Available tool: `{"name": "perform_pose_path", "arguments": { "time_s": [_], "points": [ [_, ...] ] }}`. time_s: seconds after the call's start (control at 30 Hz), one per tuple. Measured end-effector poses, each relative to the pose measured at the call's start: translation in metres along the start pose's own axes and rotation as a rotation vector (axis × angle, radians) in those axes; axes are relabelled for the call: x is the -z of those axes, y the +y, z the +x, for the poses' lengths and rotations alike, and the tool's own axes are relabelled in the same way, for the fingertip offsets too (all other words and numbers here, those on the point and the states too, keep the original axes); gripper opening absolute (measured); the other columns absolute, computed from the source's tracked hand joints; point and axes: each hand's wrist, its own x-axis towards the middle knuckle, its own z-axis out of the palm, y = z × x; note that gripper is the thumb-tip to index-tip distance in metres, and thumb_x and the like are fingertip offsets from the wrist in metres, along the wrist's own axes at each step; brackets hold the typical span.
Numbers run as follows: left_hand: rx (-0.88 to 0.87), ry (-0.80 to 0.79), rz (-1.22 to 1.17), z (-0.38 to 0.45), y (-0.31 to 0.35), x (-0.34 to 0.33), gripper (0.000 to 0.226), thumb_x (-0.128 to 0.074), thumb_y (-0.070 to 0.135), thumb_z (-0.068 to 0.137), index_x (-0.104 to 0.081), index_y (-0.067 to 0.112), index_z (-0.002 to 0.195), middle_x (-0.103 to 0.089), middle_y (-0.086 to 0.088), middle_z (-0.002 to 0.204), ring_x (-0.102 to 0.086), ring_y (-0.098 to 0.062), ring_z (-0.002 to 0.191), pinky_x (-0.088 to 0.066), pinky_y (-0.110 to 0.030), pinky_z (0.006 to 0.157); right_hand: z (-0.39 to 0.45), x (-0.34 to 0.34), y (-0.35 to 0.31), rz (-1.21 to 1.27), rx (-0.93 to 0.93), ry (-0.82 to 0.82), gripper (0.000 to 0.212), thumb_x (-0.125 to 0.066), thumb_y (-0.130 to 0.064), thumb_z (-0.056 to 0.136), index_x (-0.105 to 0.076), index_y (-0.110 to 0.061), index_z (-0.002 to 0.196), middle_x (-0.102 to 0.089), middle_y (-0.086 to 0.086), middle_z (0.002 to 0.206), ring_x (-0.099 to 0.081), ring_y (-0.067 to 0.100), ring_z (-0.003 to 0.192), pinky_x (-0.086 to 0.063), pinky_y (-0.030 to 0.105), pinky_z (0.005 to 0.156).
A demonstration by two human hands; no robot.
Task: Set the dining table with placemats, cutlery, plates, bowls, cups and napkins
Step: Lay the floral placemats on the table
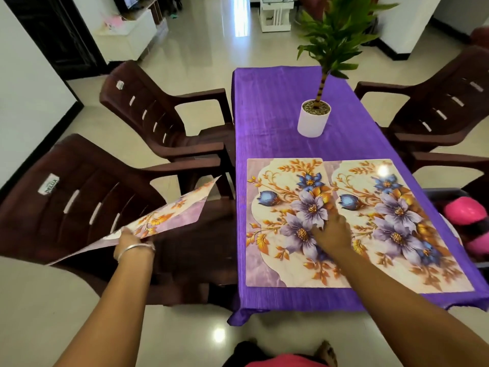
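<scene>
Two floral placemats lie side by side on the near end of the purple tablecloth (267, 102). My right hand (332, 229) presses flat on the left placemat (277, 207), fingers spread near its right edge, where it meets the right placemat (402, 221). My left hand (132, 241) grips more floral placemats (169, 215) by their near edge, held tilted in the air over the seat of the near left chair (79, 186).
A potted plant in a white pot (313, 120) stands mid-table. Brown plastic chairs flank the table: a far left chair (148, 107) and a far right chair (436, 107). A bin with pink items (468, 210) sits on the right, beside the table.
</scene>
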Motion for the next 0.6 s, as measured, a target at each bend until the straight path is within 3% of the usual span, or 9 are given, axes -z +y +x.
{"name": "perform_pose_path", "arguments": {
  "time_s": [0.03,0.1,0.17,0.2,0.27,0.37,0.5,0.57,0.6],
  "points": [
    [-0.002,-0.026,-0.059,-0.005,-0.002,-0.001,0.036,-0.062,0.026,0.091,-0.053,0.016,0.125,-0.056,0.002,0.109,-0.058,-0.014,0.091,-0.05,-0.026,0.073,-0.005,-0.006,-0.005,-0.014,0.082,-0.072,0.085,-0.068,-0.045,0.082,-0.028,-0.01,0.148,-0.029,0.026,0.147,-0.031,0.041,0.135,-0.03,0.046,0.107],
    [0.132,-0.15,-0.21,-0.014,-0.009,-0.004,0.008,-0.061,0.014,0.092,-0.055,0.016,0.087,-0.061,-0.009,0.107,-0.058,-0.017,0.083,-0.046,-0.017,0.077,-0.014,-0.019,-0.014,-0.079,0.196,-0.233,0.101,-0.066,-0.062,0.076,-0.014,-0.021,0.153,-0.007,0.019,0.158,-0.01,0.037,0.145,-0.018,0.047,0.115],
    [0.243,-0.13,-0.174,-0.021,-0.014,-0.006,0.036,-0.058,0.007,0.091,-0.038,0.022,0.066,-0.061,-0.019,0.115,-0.052,-0.02,0.077,-0.041,-0.019,0.067,-0.022,-0.032,-0.018,-0.216,0.249,-0.389,0.112,-0.063,-0.072,0.069,0.0,-0.032,0.153,0.013,0.013,0.159,0.009,0.038,0.146,-0.007,0.054,0.116],
    [0.291,-0.133,-0.26,-0.018,-0.018,-0.006,0.034,-0.055,0.005,0.092,-0.038,0.019,0.067,-0.061,-0.019,0.111,-0.052,-0.017,0.075,-0.045,-0.018,0.071,-0.025,-0.037,-0.017,-0.283,0.261,-0.459,0.114,-0.063,-0.074,0.068,0.004,-0.035,0.152,0.02,0.012,0.158,0.016,0.039,0.144,-0.004,0.057,0.115],
    [0.195,-0.134,-0.255,-0.002,-0.027,-0.009,0.02,-0.046,0.004,0.095,-0.043,0.011,0.076,-0.057,-0.01,0.1,-0.059,-0.017,0.092,-0.051,-0.028,0.093,-0.031,-0.043,-0.014,-0.341,0.264,-0.537,0.115,-0.063,-0.074,0.068,0.009,-0.038,0.15,0.025,0.01,0.156,0.023,0.039,0.142,-0.001,0.06,0.113],
    [0.234,-0.149,-0.23,-0.009,-0.032,-0.011,0.013,-0.042,0.003,0.094,-0.043,0.008,0.082,-0.052,-0.009,0.108,-0.056,-0.024,0.101,-0.053,-0.034,0.089,-0.036,-0.045,-0.008,-0.366,0.268,-0.538,0.116,-0.063,-0.075,0.067,0.011,-0.04,0.149,0.027,0.008,0.156,0.026,0.038,0.141,0.001,0.062,0.112],
    [0.233,-0.188,-0.225,-0.022,-0.045,-0.012,0.013,-0.041,0.003,0.095,-0.047,0.005,0.083,-0.054,-0.008,0.09,-0.055,-0.023,0.098,-0.051,-0.031,0.093,-0.039,-0.041,0.001,-0.384,0.29,-0.536,0.112,-0.061,-0.075,0.069,0.009,-0.04,0.149,0.027,0.005,0.156,0.024,0.035,0.143,0.001,0.061,0.112],
    [0.201,-0.172,-0.153,-0.026,-0.054,-0.015,0.006,-0.044,0.004,0.093,-0.05,0.004,0.096,-0.056,-0.008,0.101,-0.057,-0.021,0.099,-0.052,-0.033,0.092,-0.038,-0.035,0.009,-0.299,0.293,-0.425,0.099,-0.052,-0.075,0.076,0.002,-0.037,0.151,0.017,0.007,0.159,0.015,0.033,0.146,-0.002,0.056,0.115],
    [0.164,-0.17,-0.137,-0.027,-0.058,-0.014,0.015,-0.047,0.004,0.091,-0.049,0.004,0.106,-0.054,-0.008,0.108,-0.058,-0.021,0.1,-0.054,-0.035,0.089,-0.036,-0.031,0.013,-0.243,0.275,-0.316,0.091,-0.041,-0.075,0.08,-0.004,-0.034,0.152,0.009,0.01,0.16,0.007,0.034,0.147,-0.005,0.053,0.116]
  ]
}}
